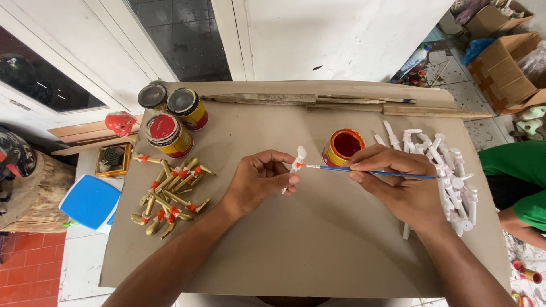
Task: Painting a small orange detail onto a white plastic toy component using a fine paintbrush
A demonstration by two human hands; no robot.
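White toy piece (296,161) sits in the middle of the frame, pinched between the thumb and fingers of my left hand (259,181). My left hand is curled mostly closed around it, and the top of the piece sticks up above my fingers. An orange band shows on the piece where the brush tip meets it. My right hand (401,185) is closed around a thin blue paintbrush (369,171), holding it like a pencil, and the brush lies almost flat, pointing to the left. Just behind the brush stands a small open can of orange paint (343,146), close to my right fingers. On the right side of the frame, behind and beside my right hand, is a heap of plain white pieces (449,176). On the left side lies a heap of gold pieces with orange bands (170,193), well apart from my hands. In the upper left are three more cans: one open can of red paint (166,134) and two cans with lids (173,102) behind it. All of this rests on a brown sheet of cardboard (318,250). A long wooden stick (341,102) lies along the top edge. A blue square thing (89,202) sits at the far left. Someone in a green shirt (520,170) is at the right edge.
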